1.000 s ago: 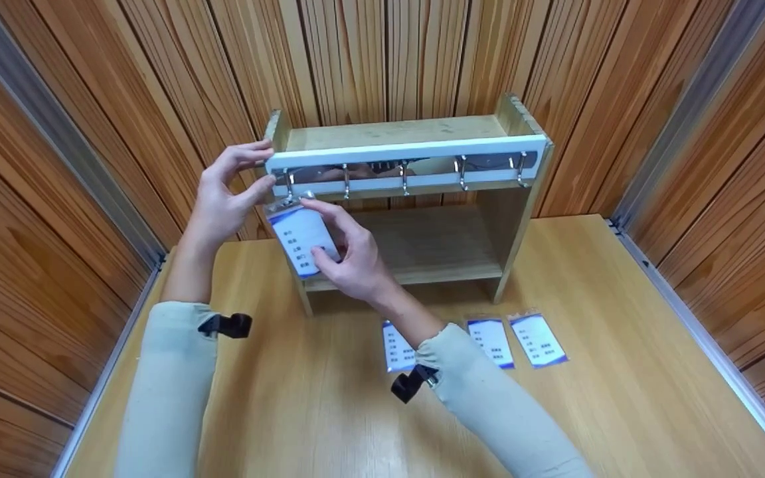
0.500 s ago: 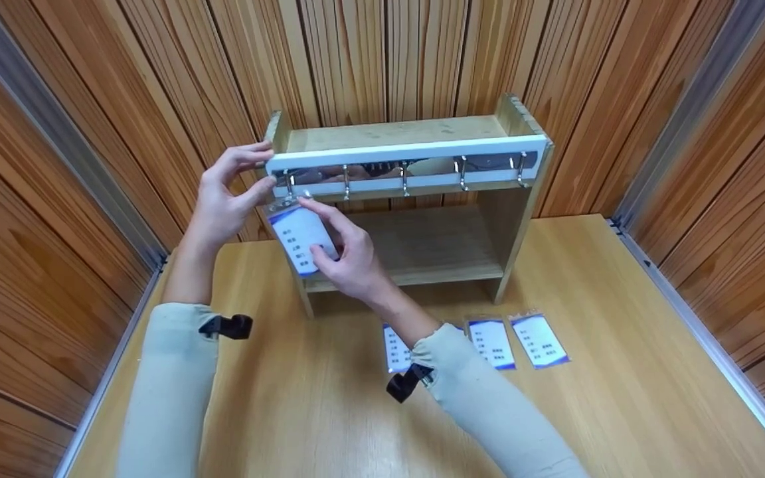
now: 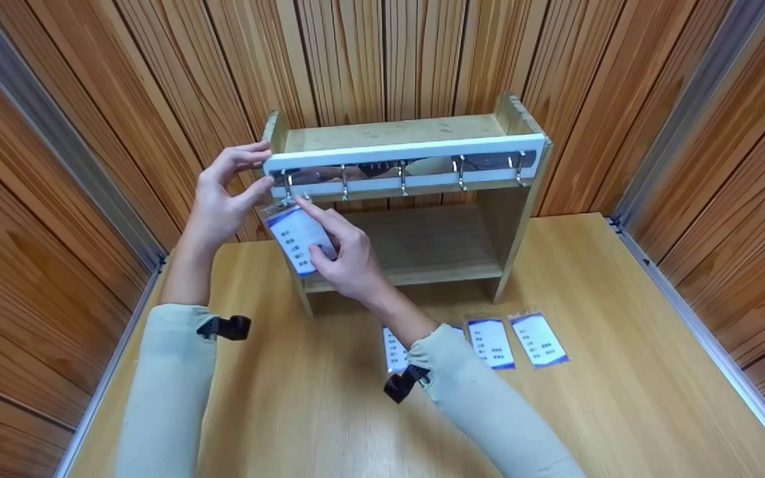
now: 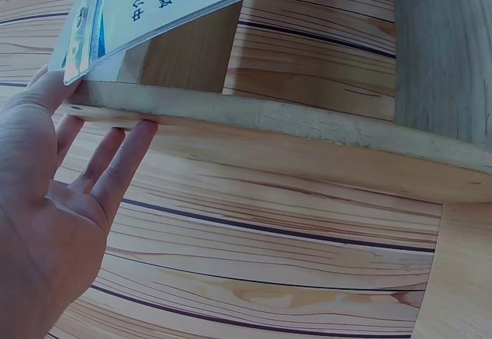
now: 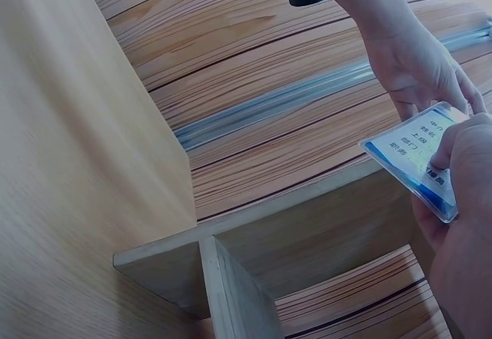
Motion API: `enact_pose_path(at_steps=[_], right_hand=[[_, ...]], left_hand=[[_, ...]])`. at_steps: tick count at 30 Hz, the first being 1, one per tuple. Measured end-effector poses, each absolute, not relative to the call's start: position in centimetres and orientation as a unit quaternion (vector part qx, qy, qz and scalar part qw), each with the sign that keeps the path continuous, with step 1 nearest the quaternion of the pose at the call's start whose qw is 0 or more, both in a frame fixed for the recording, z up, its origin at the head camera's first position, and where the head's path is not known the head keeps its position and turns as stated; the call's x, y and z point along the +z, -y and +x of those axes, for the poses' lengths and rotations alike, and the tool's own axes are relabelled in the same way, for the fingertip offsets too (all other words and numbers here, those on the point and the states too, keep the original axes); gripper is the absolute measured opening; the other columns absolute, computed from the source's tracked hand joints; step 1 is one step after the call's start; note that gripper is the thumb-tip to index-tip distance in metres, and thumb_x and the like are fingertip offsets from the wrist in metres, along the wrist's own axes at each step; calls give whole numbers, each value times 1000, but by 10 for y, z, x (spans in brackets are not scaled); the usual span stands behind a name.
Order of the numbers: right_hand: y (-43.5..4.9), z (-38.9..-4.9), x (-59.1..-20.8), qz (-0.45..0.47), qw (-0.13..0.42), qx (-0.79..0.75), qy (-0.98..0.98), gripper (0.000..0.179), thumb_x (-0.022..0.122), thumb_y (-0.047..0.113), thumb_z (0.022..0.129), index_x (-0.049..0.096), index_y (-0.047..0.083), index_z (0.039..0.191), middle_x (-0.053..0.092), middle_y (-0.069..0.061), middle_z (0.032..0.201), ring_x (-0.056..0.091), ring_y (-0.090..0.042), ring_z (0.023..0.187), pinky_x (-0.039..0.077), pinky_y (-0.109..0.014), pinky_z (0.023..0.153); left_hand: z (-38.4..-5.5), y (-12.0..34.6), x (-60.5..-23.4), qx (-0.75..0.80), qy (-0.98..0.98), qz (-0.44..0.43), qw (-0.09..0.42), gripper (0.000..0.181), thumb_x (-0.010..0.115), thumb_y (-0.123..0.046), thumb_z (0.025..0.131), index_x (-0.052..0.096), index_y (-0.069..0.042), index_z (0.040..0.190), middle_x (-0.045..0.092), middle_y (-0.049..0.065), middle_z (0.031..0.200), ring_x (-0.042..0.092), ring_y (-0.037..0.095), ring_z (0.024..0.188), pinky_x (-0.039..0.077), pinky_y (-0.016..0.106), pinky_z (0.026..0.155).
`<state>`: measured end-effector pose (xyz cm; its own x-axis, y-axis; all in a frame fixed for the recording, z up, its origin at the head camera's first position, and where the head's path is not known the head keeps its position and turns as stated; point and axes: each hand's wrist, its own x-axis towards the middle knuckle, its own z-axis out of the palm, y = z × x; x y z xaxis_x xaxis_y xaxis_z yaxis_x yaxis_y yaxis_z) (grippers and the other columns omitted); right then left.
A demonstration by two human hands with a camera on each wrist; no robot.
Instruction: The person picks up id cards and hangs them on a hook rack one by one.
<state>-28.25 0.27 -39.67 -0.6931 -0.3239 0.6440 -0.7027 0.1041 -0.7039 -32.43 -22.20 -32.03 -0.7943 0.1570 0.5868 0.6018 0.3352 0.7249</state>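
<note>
A plastic-sleeved ID badge (image 3: 295,234), white with blue corners and printed lines, is pinched in my right hand (image 3: 349,255). The thumb lies on its face, and the index finger reaches toward its clear top edge. That top edge overlaps the lower tip of the leftmost metal hook (image 3: 288,182) in the head view. My left hand (image 3: 220,192) grips the left end of the white hook rail (image 3: 396,154), with the thumb in front. In the left wrist view, its fingers (image 4: 115,166) press the outer face of the shelf's side panel (image 4: 254,120).
The rail runs across the front of a small wooden shelf (image 3: 422,242) with several hooks. More badges lie on the table before it: one badge (image 3: 397,355) partly under the right forearm, another badge (image 3: 491,342), and a tilted badge (image 3: 539,340). Wood-panelled walls (image 3: 621,113) surround the table.
My right hand and the badge have shifted very slightly left, the index fingertip edging along the badge's top toward the hook. The left hand keeps its hold on the rail.
</note>
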Motion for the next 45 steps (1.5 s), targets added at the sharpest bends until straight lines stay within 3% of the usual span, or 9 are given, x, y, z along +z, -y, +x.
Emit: enact_pose_path(at_steps=[11,19,31,37,45], right_hand=[[-3,-283,-394,341,185,532,753,64,66,-4,106,51,5,168,71,-20,129,70,-28,110,61,-24,94],[-4,-283,-389,332,185,522,764,63,66,-4,106,53,7,167,71,-20,131,72,-30,116,66,-36,102],[-5,-281,-389,335,175,522,765,61,62,-6,107,58,11,165,70,-19,137,71,-30,125,63,-40,110],[-4,-279,-386,314,181,506,783,61,63,-5,108,58,16,165,70,-17,147,70,-31,134,61,-44,117],[-1,-280,-380,289,195,488,800,65,65,-4,106,56,18,167,71,-17,140,72,-30,128,65,-39,110]], left_hand=[[-323,221,-320,-527,787,-241,212,36,71,-2,108,68,1,144,64,11,163,59,20,149,37,50,137],[-325,222,-321,-527,788,-239,211,37,72,-3,108,68,0,144,64,9,163,59,20,147,36,53,138],[-324,222,-324,-537,784,-233,209,36,72,0,107,69,1,143,62,15,165,60,17,147,37,52,137],[-324,222,-324,-536,784,-236,207,37,72,-2,108,67,1,145,63,12,164,60,16,145,35,54,138],[-326,222,-322,-536,784,-234,208,37,71,-3,108,67,0,145,64,9,164,60,16,145,34,55,139]])
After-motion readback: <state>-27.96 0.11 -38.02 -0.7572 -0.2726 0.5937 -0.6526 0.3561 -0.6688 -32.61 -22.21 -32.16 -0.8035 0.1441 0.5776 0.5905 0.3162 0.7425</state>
